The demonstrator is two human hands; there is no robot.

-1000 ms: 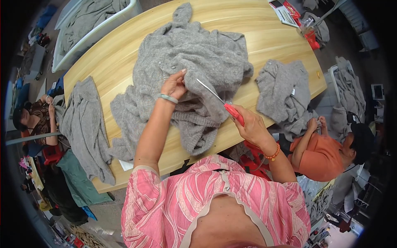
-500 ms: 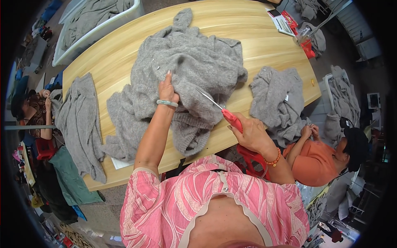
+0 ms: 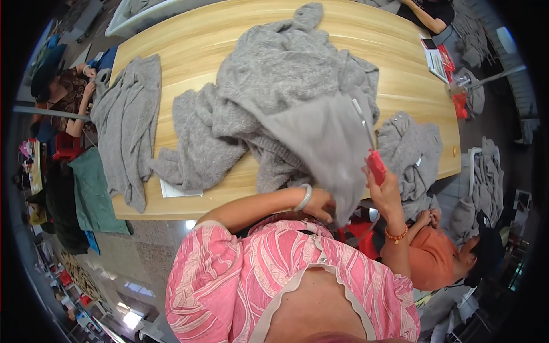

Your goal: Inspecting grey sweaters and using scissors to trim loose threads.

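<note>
We saw a pale wooden table (image 3: 191, 57) spread out before us, its near edge close to the wearer's pink patterned shirt (image 3: 269, 274). The largest thing on it was a grey knitted garment (image 3: 286, 63), heaped from near the far edge across the middle, with one smoother panel of it drawn down, blurred, past the near edge. A second grey garment (image 3: 128, 120) lay along the left edge, reaching toward a seated person (image 3: 68, 94) there. By the near right corner sat another person in an orange top (image 3: 429, 257), and just beyond that person's hands we saw a third grey piece (image 3: 412, 148) bunched on the table. The left hand (image 3: 320, 204) was bent in at the near edge, at the lower end of the drawn panel; we could not tell whether its fingers gripped the cloth. The right hand (image 3: 385, 197) was clenched round the red handles of a pair of scissors (image 3: 376, 166), the blades pointing up over the panel's right side; we could not tell if they touched it. White paper (image 3: 177, 191) stuck out from beneath the main garment near the near edge. Smallest, we noticed a pale bangle (image 3: 305, 197) on the left wrist and an orange beaded bracelet (image 3: 396, 235) on the right.
</note>
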